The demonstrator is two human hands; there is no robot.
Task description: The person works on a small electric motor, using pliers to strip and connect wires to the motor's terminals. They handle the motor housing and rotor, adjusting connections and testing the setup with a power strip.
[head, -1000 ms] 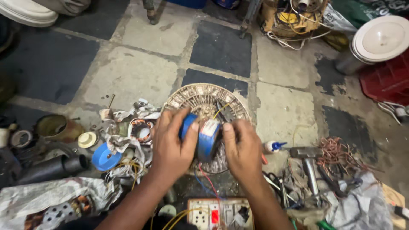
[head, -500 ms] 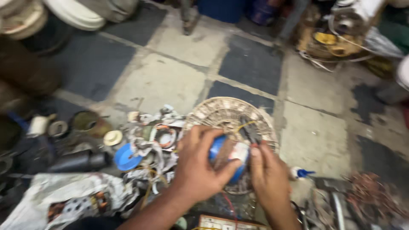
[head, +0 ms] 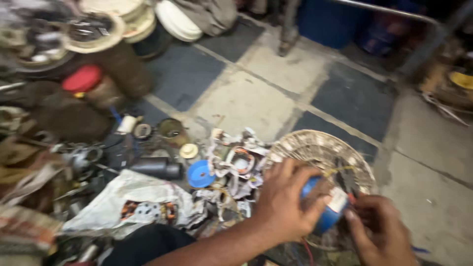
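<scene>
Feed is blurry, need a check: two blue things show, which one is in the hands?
The blue cylindrical part with a white label, gripped by the left hand over the round wire grille. The flat blue disc lies untouched on the floor.

Left hand [head: 283, 204] reaches in from the bottom edge, forearm bare, fingers spread and curled in a wrapping grip, thumb forward; right hand [head: 377, 229] sits close beside it, fingertips pinched toward the left

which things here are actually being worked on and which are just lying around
In hand: left hand and right hand grip the blue cylinder over the round wire grille.

Lying about: blue cap, red lid, black cylinder, white plates.
</scene>
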